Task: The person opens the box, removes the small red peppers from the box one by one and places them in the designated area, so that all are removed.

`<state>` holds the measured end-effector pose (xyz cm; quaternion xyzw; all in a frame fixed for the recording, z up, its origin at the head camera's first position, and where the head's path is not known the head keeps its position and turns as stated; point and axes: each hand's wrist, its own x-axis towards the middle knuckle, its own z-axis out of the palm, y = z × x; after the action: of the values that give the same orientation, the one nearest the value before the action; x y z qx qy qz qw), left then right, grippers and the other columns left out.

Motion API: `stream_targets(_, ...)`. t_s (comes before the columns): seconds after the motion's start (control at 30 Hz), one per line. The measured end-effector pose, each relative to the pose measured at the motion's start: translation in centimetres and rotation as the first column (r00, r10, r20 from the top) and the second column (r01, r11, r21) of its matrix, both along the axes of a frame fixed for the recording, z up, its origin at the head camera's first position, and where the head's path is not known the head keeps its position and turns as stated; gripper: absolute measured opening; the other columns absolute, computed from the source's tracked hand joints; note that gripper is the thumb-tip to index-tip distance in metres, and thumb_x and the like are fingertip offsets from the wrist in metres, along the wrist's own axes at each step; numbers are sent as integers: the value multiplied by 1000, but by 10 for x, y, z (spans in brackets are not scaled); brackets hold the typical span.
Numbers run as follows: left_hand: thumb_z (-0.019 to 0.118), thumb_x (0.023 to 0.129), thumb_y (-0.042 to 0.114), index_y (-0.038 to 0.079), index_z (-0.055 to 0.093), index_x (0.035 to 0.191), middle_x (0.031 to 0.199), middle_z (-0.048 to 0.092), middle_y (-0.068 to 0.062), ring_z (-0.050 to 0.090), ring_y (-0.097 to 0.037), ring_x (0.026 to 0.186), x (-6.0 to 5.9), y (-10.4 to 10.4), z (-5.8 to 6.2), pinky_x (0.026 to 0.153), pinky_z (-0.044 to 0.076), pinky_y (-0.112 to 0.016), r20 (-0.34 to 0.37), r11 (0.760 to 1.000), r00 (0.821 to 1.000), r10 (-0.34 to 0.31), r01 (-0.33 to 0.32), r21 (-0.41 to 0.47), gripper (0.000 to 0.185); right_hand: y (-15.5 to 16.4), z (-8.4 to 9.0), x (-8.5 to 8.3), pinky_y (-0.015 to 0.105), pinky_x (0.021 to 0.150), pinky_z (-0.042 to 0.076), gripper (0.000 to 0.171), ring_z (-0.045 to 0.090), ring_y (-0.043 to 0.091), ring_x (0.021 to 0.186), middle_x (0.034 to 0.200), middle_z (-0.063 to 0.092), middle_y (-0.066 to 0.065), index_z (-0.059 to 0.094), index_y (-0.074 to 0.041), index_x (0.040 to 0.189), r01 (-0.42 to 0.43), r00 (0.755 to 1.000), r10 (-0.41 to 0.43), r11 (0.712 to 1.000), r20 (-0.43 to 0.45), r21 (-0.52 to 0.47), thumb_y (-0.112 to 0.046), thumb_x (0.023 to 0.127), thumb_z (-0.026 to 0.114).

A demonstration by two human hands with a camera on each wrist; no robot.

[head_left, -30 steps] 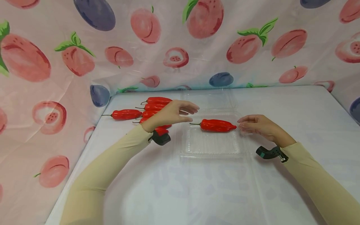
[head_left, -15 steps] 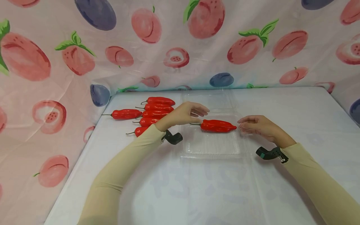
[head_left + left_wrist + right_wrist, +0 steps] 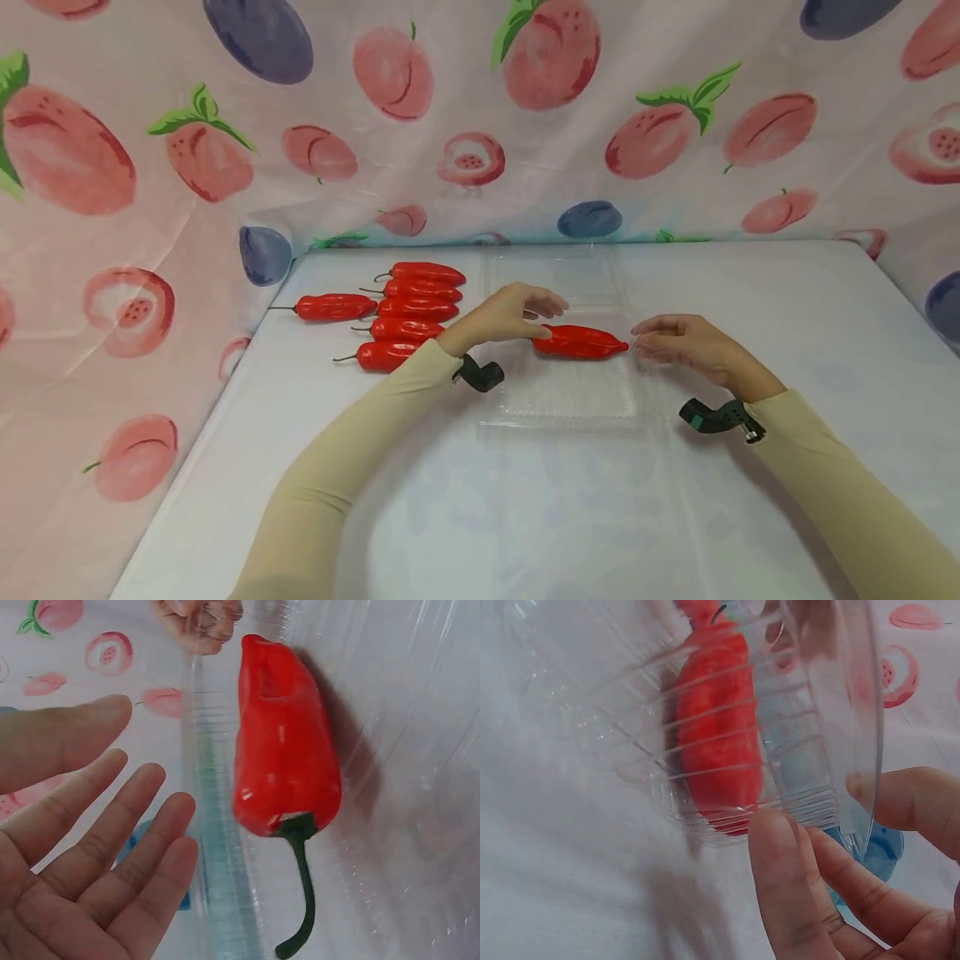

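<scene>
A red pepper (image 3: 581,342) lies across the clear plastic clamshell box (image 3: 566,402), its tip toward the right wall. My left hand (image 3: 510,317) hovers at the pepper's stem end, thumb overlapping it in the head view. In the left wrist view the fingers of that hand (image 3: 97,862) are extended, and the pepper (image 3: 285,742) with its green stem shows beside them. My right hand (image 3: 693,346) pinches the box's right edge. In the right wrist view the thumb and fingers of the right hand (image 3: 855,900) are at the box's ribbed wall and rim.
The box's lid (image 3: 555,271) lies folded back behind it. Several red peppers (image 3: 416,309) form a column left of the box, with another pepper (image 3: 333,307) farther left. A fruit-printed cloth (image 3: 390,167) hangs behind the white table (image 3: 420,500).
My left hand has moved right, from above the column of peppers to the stem end of the pepper in the box. The right hand stays at the box's edge.
</scene>
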<state>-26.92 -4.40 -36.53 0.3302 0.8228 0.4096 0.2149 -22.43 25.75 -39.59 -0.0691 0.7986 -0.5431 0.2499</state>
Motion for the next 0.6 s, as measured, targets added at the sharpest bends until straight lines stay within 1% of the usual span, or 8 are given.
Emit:
stream_targets(0.13, 65, 85, 4, 0, 55, 128, 128, 59, -18, 55, -28, 120, -1, 3, -2, 103, 44, -33, 4, 1000, 1000, -7, 7, -25, 44, 1, 0, -1, 18, 81, 53, 52, 63, 3, 88, 96, 65, -9, 42, 11, 131, 0, 1000, 0, 1000, -1, 19, -23, 94, 56)
stream_targets(0.4, 66, 85, 3, 1, 55, 128, 128, 60, -15, 56, -24, 120, 1, 10, -6, 102, 45, -31, -17, 997, 1000, -21, 20, -78, 44, 0, -2, 1, 19, 81, 53, 51, 63, 3, 87, 98, 66, -4, 43, 12, 130, 10, 1000, -10, 1000, 0, 3, -20, 94, 57)
stream_targets(0.6, 67, 84, 5, 5, 56, 129, 129, 60, -11, 57, -20, 120, 0, 15, -6, 102, 45, -31, -23, 988, 1000, -18, 14, -151, 46, 0, -1, 0, 19, 80, 53, 50, 64, 4, 88, 100, 66, -3, 43, 12, 129, 8, 1000, -8, 1000, -9, -2, -20, 94, 57)
